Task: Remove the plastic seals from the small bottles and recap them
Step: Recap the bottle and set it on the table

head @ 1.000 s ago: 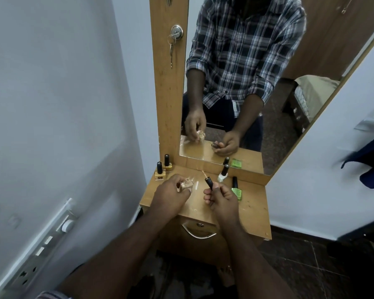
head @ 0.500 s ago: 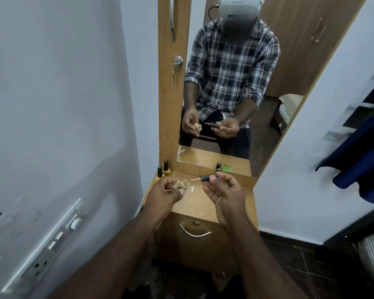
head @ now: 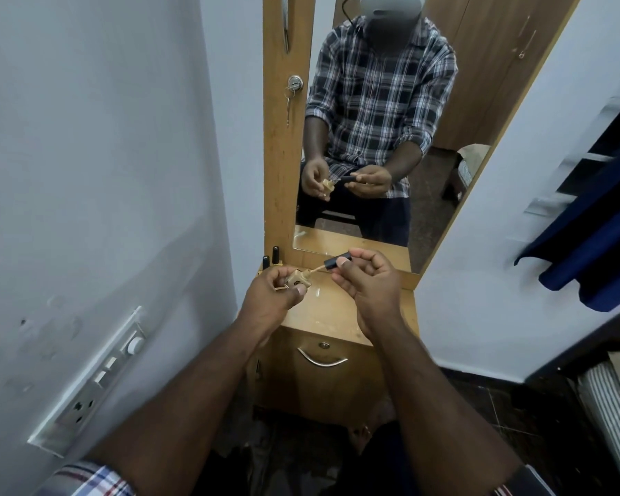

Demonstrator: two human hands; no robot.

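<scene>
My left hand grips a small beige bottle, tilted with its mouth toward the right, above the wooden dresser top. My right hand pinches the bottle's black cap. The cap's thin brush stem points left and its tip is at the bottle's mouth. Two more small bottles with black caps stand at the dresser's back left corner. My hands hide the other bottles on the dresser.
A tall mirror in a wooden frame rises behind the dresser and reflects a person in a checked shirt. A drawer with a metal handle sits below the top. A switch panel is on the left wall. Dark blue cloth hangs at right.
Both hands have lifted off the dresser top toward the camera. The cap has swung from upright to sideways, and its brush tip has come to the bottle's mouth.
</scene>
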